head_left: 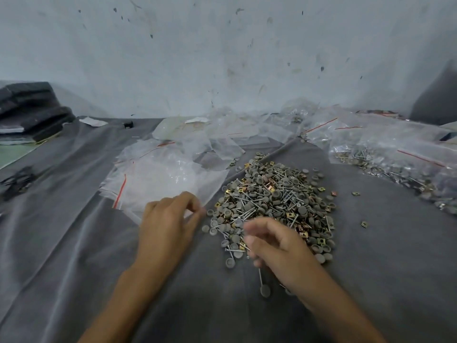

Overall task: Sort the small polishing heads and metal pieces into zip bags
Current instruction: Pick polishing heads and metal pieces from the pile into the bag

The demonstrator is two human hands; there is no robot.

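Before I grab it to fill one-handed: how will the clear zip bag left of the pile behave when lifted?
Probably floppy: the zip bag is thin, wrinkled film lying slack on the grey cloth. Likely light, so a push would bunch or slide it. Being that limp, its mouth probably sags shut unless held.

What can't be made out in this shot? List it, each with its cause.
All in the head view.
The right hand: motion blur hides whether its fingers pinch anything.
The left hand: its curled fingers cover any contact with the clear zip bag.
The pile: its near edge is hidden under the right hand.
The filled bags: cut off by the right edge.
The dark stack: blurred and cut by the left edge, so it can't be identified.
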